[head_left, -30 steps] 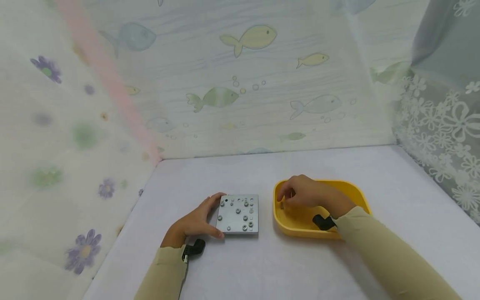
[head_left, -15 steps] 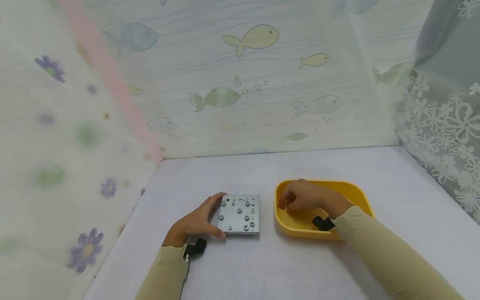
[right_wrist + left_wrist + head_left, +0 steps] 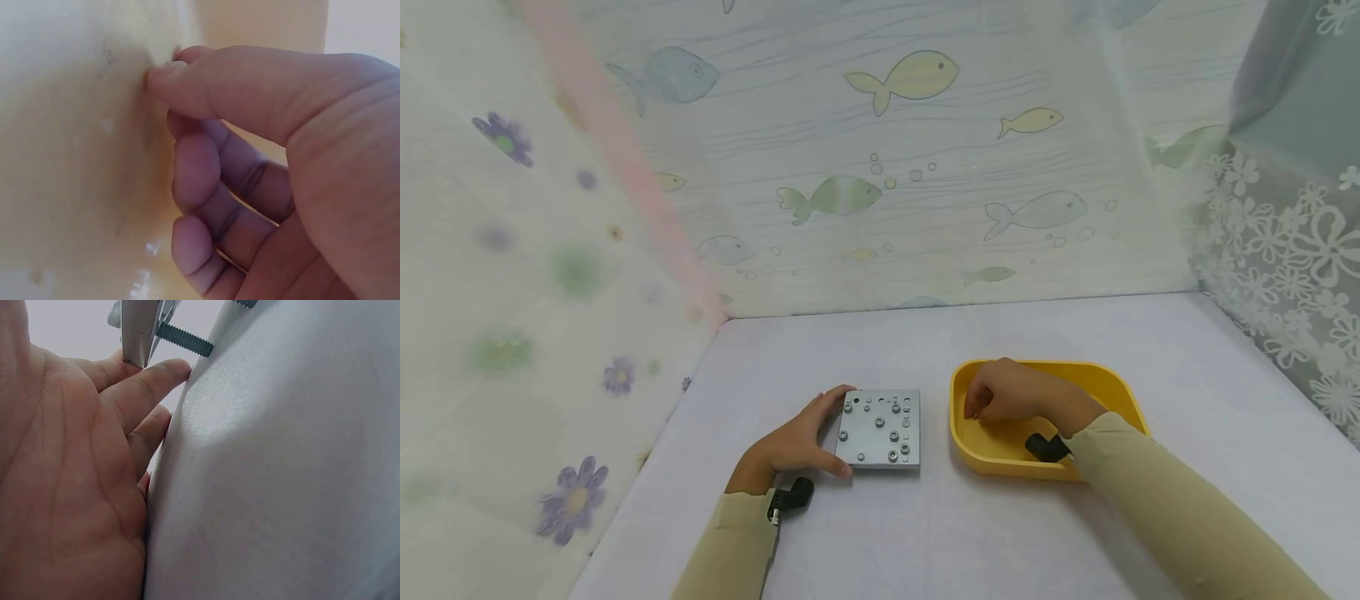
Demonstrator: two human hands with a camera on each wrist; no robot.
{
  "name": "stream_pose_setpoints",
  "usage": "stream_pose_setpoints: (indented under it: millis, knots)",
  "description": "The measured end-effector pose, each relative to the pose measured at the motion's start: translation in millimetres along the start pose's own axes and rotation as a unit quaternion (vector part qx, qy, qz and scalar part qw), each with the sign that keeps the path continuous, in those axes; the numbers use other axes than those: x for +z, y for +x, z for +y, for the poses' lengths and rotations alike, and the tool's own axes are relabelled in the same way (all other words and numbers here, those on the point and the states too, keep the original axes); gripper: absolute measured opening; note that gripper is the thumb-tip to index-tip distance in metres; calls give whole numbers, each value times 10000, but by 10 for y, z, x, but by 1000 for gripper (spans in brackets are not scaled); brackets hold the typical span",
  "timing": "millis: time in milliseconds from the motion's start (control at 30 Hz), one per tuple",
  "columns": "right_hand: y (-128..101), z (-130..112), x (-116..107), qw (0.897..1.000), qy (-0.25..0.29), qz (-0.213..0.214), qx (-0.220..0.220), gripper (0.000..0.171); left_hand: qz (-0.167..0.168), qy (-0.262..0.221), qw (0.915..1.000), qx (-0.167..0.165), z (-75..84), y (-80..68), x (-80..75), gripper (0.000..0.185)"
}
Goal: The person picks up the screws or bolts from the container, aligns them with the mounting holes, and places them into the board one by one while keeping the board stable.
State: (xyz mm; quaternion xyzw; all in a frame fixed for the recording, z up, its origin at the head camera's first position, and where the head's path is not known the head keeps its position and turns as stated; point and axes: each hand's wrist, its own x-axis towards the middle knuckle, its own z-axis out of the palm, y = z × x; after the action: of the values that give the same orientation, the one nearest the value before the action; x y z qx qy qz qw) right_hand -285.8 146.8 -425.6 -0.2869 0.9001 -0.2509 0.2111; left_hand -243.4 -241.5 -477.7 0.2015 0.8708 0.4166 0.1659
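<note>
A square grey metal plate (image 3: 880,429) with several screws in its holes lies on the white table (image 3: 925,533). My left hand (image 3: 793,442) grips its left edge, fingers at the far corner and thumb at the near corner. In the left wrist view the fingers (image 3: 150,381) lie under the plate edge (image 3: 139,325), where a screw's thread (image 3: 184,339) sticks out. My right hand (image 3: 1007,396) sits inside the yellow tray (image 3: 1112,383), fingers curled. The thumb (image 3: 206,81) presses onto the fingertips at the tray floor (image 3: 75,156), closed over a small screw that is hidden.
Fish-patterned and flower-patterned curtains wall the table at the back, left and right. Black wrist-camera mounts sit at my left cuff (image 3: 790,498) and right cuff (image 3: 1047,447). Bare table lies in front of the plate and tray.
A small screw lay at my right fingertips in the tray; the fingers have curled over it and it no longer shows. The left hand and plate have stayed put.
</note>
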Motion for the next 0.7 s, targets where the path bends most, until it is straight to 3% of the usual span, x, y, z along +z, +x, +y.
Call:
stream_pose_setpoints:
  millis: [467, 700]
  knots:
    - [-4, -2, -17, 9995, -179, 90, 252, 20, -8, -42, 10000, -2, 5, -2, 3, 119]
    - [-11, -1, -29, 9973, -639, 230, 288, 26, -39, -35, 10000, 31, 0, 1, -8, 118]
